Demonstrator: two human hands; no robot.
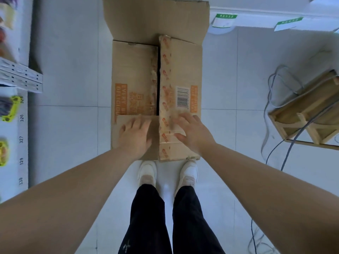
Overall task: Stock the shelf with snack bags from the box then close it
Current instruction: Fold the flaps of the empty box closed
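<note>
Head view: cardboard box (135,74) on floor (69,125) by the feet (147,171), left hand (135,135) flat on near end flap (154,145), right hand (192,132) flat with fingers spread on taped right flap (181,70), far flap (156,17) up, shelf (22,77) at left edge

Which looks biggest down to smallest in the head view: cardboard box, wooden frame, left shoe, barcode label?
1. Cardboard box
2. Wooden frame, though the picture edge cuts it off
3. Left shoe
4. Barcode label
</note>
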